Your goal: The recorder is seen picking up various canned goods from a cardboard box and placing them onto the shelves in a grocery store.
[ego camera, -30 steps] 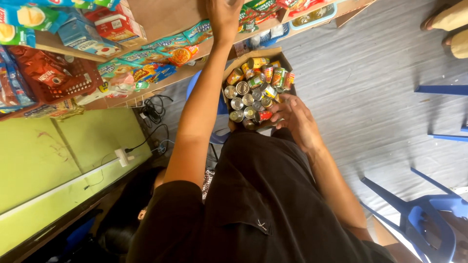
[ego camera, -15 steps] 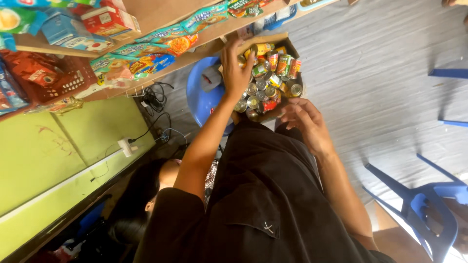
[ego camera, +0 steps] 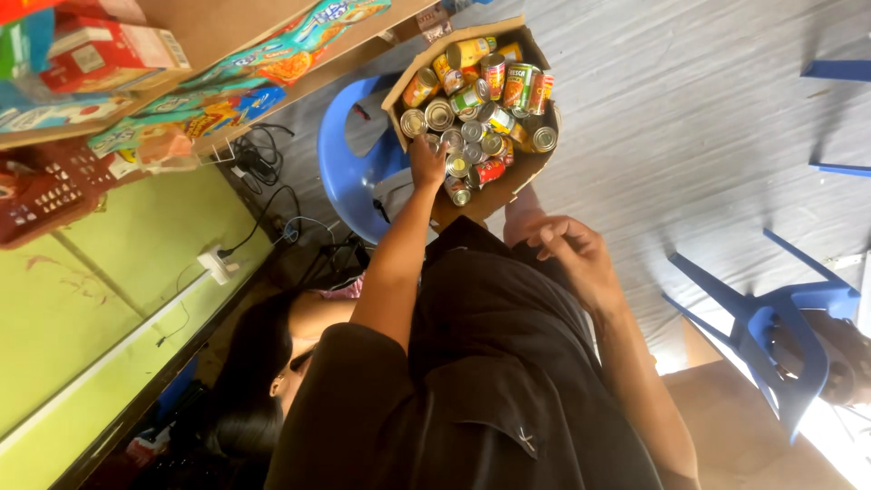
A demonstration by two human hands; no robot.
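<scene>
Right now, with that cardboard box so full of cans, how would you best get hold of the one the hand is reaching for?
Probably by its round side wall, coming down from above. The left hand is at the near edge of the cardboard box, where the cans lie packed close, many with only silver ends showing. Fingers likely fit best around a can on top. The right hand hangs free outside.

box point(ego camera: 508, 177): packed tight with tins point(ego camera: 481, 100), no gap between them, open only from above | left grip point(ego camera: 426, 163): down at the box's near corner, tins pressed against it | beside it: blue chair point(ego camera: 349, 172) and shelf edge point(ego camera: 299, 86) crowd that side | right grip point(ego camera: 567, 249): bare grey floor point(ego camera: 689, 127) lies open beyond it
</scene>
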